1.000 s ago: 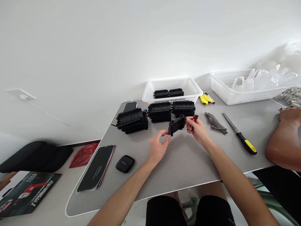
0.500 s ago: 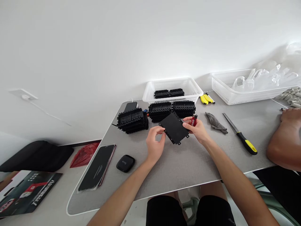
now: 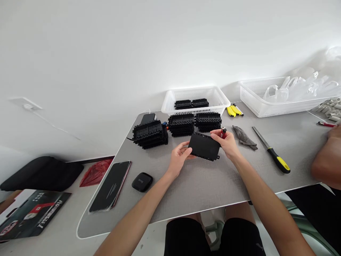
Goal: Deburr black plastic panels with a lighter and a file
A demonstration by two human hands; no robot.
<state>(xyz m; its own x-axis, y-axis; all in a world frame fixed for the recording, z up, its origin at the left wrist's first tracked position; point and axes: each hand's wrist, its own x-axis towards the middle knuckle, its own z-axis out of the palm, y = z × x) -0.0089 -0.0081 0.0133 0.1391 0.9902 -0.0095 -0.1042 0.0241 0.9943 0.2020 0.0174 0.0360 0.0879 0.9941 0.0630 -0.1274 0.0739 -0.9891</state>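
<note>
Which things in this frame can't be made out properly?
Head view:
- The red lighter: mostly covered by fingers of the right hand.
- The black panel: its far face is turned away.
- A co-worker's arm: cut off by the right edge.
- The clear pieces in the right basket: too blurred to identify.

A small assembly workshop in a plain white-walled room. A grey worktable [image 3: 213, 185] carries stacks of black plastic parts [image 3: 150, 133], white mesh baskets [image 3: 170, 103] of more parts, a yellow-handled file [image 3: 270, 151] and a rag [image 3: 243, 138]. A black plastic panel [image 3: 204, 146] is in hand, with a co-worker's arm [image 3: 323, 163] alongside.
</note>
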